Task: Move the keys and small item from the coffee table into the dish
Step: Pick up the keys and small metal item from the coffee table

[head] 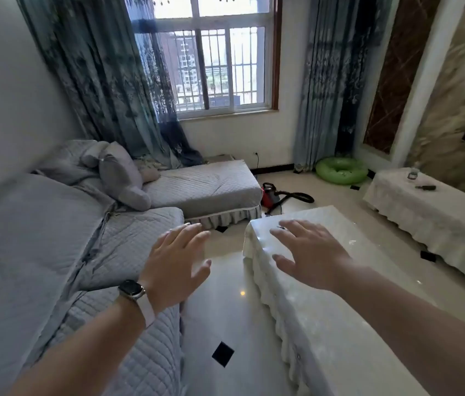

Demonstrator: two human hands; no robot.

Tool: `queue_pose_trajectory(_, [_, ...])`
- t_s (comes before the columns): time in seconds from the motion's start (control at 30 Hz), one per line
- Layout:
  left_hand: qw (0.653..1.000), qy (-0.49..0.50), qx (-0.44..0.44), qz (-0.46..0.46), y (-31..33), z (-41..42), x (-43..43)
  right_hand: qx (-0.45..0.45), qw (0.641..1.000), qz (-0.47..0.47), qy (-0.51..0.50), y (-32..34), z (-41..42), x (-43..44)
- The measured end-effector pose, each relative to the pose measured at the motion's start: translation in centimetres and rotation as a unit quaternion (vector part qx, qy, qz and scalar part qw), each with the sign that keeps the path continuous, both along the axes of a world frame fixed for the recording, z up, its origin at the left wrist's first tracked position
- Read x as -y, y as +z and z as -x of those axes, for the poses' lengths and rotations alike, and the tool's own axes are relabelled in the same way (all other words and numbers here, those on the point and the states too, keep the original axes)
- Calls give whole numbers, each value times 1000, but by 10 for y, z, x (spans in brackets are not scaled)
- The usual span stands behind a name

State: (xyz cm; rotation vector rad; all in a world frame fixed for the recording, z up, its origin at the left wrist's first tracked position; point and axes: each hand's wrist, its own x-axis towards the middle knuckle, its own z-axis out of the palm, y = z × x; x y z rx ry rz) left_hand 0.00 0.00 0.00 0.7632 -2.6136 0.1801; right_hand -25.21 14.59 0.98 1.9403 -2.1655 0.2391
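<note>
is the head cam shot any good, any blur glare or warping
Head view: daylight from the window blows out the panes and leaves the curtains dark; the wide lens bends the wall on the left and the sofa; a small bright glint sits on the glossy floor; the whole frame is soft, so the small metallic thing by the right hand on the coffee table cannot be made out.

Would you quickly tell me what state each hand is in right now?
Left hand: open, fingers spread, holding nothing.
Right hand: open over the coffee table, holding nothing.
</note>
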Motion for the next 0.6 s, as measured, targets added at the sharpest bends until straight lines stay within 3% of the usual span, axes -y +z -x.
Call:
queue_pose_trajectory(0.27, [1000,-4,-16,-15,10,79,91,2,1000,10,18,13,81,95])
queue_pose_trajectory(0.6, [997,-29,-44,-61,-22,145,239,-8,1000,-14,-23,-21,132,228])
